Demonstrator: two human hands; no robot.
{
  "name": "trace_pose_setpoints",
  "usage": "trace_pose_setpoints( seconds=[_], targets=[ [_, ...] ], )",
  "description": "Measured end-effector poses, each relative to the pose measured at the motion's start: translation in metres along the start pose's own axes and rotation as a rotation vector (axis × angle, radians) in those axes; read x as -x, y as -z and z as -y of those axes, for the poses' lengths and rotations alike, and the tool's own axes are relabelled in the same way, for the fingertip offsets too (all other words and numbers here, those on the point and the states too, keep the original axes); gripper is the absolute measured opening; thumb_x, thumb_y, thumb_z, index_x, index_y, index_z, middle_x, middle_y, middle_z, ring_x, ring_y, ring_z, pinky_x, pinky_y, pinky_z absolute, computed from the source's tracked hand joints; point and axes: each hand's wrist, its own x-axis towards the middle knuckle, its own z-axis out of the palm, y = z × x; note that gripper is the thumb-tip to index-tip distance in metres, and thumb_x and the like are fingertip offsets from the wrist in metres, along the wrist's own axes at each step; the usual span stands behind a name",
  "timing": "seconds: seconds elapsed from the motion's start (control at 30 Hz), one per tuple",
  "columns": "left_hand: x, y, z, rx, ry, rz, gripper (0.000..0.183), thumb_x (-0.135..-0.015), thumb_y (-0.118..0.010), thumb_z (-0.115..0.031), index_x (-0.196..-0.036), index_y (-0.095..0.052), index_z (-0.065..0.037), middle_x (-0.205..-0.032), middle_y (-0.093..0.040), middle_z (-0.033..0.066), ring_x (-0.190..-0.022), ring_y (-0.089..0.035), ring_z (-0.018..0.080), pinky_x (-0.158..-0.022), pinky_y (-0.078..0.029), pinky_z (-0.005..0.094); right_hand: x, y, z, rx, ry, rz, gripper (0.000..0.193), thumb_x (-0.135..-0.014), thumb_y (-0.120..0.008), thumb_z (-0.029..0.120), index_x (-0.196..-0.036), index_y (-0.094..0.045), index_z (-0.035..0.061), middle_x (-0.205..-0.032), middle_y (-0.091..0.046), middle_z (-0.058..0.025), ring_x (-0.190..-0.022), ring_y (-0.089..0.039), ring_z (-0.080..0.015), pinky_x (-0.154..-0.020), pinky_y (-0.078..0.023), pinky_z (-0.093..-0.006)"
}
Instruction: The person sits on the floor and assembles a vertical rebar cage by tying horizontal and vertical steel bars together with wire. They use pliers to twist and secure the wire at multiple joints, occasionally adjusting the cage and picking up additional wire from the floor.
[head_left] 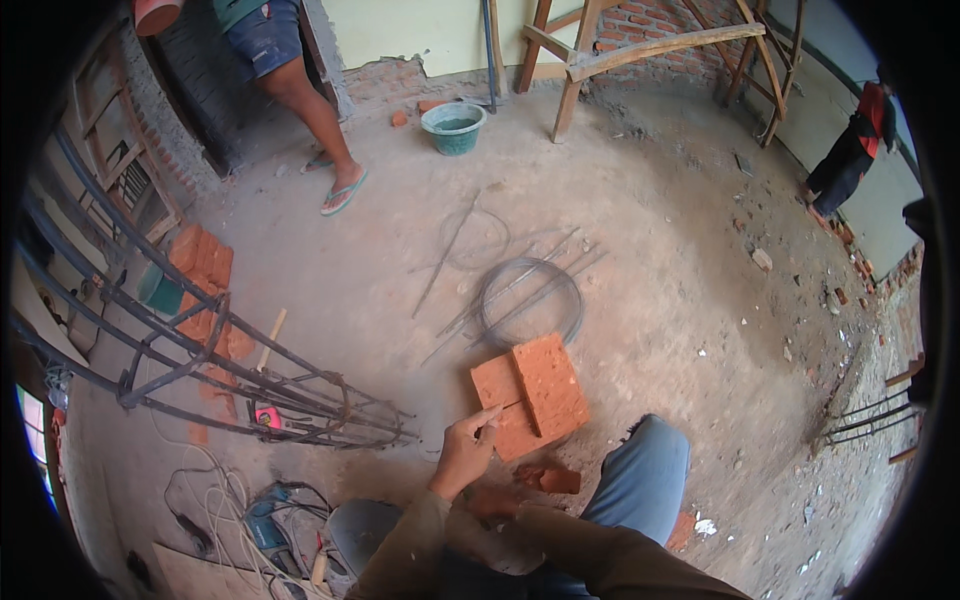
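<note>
Orange-red bricks (pixel 558 385) lie together on the floor in front of me, one raised on top of the others. Over their near left side my left hand (pixel 466 455) is closed, its fingertips pinching a thin dark piece, perhaps a nail or wire, whose kind I cannot tell. My right hand (pixel 497 500) is low beside the left wrist, smeared by motion, so its fingers do not show clearly. Close to it lies a broken brick piece (pixel 553 480). A coil of wire (pixel 580 318) and several thin rods rest just beyond the bricks.
A tied steel rebar cage (pixel 225 340) reaches in from the left, with a pink tape measure (pixel 267 417) beneath it. Stacked bricks (pixel 205 255), a corded power tool (pixel 265 525) and a green bucket (pixel 455 128) stand around. Two people (pixel 315 120) are farther off, near wooden trestles (pixel 665 55).
</note>
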Motion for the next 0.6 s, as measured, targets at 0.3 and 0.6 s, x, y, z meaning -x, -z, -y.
trace_pose_setpoints(
  seconds=[0.3,0.6],
  targets=[
    [0.0,0.018,0.008,-0.019,0.052,-0.103,0.03,-0.096,-0.055,-0.012,-0.121,-0.066,-0.001,-0.109,-0.07,0.0202,-0.103,-0.069,0.0247,-0.087,-0.052,0.0329,0.234,0.102,0.069,-0.367,0.024,-0.092,0.039,-0.09,-0.053,0.01,-0.128,-0.054,0.0039,-0.105,-0.063,-0.0125,-0.09,-0.064,-0.0208,-0.081,-0.051,-0.0324],
    [-0.007,-0.029,0.019,-0.214,-0.005,0.035,0.034,-0.094,-0.051,-0.008,-0.125,-0.063,-0.003,-0.11,-0.068,0.0229,-0.096,-0.068,0.0325,-0.085,-0.053,0.0363,0.235,0.3,0.042,-0.195,0.05,-0.698,0.04,-0.082,-0.054,0.003,-0.122,-0.052,0.0017,-0.075,-0.058,-0.0088,-0.051,-0.053,-0.0167,-0.046,-0.046,-0.0305]
  ],
)
